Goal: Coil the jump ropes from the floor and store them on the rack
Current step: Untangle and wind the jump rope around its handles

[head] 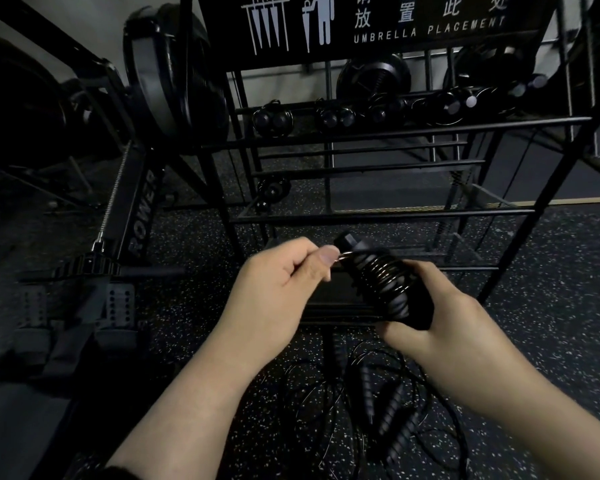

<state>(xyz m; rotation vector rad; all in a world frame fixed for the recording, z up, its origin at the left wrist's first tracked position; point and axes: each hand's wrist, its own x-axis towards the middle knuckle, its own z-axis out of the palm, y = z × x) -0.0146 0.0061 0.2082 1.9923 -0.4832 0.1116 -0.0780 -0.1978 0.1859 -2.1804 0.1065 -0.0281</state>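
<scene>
Right hand (440,317) low and centre, fingers curled round a pair of black jump rope handles (388,292), held together and tilted with the top ends toward the rack. Thin cable (385,271) already wound in tight turns around the handles, coil sitting just above the right thumb. Left hand (278,289) just beside, thumb and forefinger pinching the loose end of that cable right at the top of the coil, other fingers folded in. Both hands close together, hovering above the speckled rubber floor (551,306), in front of the black rack (395,133). Sign (378,22) on top of the rack reading "UMBRELLA PLACEMENT". On the rack's upper bars, several coiled ropes (333,116) lying side by side, round handle ends facing out; one more bundle (272,190) lower down at the left side. Below the hands, on the floor, a tangle of loose ropes (388,410), ribbed handles and thin cables crossing each other. Off to the left, a rowing machine (136,216) with "ROWER" printed on its rail, foot plates near the bottom left. Dim light, dark details hard to separate.
</scene>
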